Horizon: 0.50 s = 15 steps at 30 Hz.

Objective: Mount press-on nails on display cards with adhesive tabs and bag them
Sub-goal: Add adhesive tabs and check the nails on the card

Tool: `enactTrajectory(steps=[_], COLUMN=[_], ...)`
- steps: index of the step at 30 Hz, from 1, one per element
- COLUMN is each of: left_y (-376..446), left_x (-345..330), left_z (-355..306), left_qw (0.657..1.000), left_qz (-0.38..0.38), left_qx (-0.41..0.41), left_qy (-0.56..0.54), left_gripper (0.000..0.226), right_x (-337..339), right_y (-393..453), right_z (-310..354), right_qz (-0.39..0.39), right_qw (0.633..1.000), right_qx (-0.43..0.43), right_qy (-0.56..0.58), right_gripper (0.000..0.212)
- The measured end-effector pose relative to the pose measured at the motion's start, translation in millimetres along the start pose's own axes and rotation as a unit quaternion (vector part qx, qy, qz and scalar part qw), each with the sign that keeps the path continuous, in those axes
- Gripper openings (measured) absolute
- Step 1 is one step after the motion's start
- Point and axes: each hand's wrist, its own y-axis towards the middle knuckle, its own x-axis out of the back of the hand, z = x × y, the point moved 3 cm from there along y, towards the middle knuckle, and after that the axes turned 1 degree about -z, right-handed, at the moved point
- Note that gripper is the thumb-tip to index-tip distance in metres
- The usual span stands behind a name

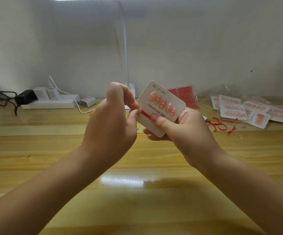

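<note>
My right hand (pixel 184 126) holds a white display card (pixel 167 106) printed "Handmade Nail", tilted, above the middle of the table, with its thumb pressed on the card's face. Several orange-pink press-on nails (pixel 161 101) sit in a row on the card's upper half. A thin red adhesive strip (pixel 145 114) lies across the card below the lettering. My left hand (pixel 113 119) pinches the left end of that strip between thumb and forefinger at the card's left edge.
A pile of finished nail cards in clear bags (pixel 249 109) lies at the right rear. Peeled red strip backings (pixel 220 124) are scattered before it. A red adhesive tab sheet (pixel 184 94) lies behind the card. A power strip with chargers (pixel 51 100) and a lamp stem (pixel 125 48) stand at the back of the wooden table (pixel 69 150).
</note>
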Motion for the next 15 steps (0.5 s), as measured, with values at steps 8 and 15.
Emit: enactTrajectory(steps=[8, 15], left_y=[-7.9, -11.5], left_x=[-5.5, -7.4], left_z=[-5.0, 4.2], left_qw=[0.994, 0.992], left_qz=[-0.036, -0.091], left_qx=[-0.090, -0.086], left_qy=[0.055, 0.025], left_gripper=[0.020, 0.030], right_x=[1.7, 1.6], right_y=[-2.0, -2.4], right_z=[0.5, 2.8], right_qz=[-0.011, -0.010], right_qw=[0.999, 0.999], right_qx=[-0.017, -0.013], right_qy=[0.036, 0.046], right_gripper=[0.008, 0.007])
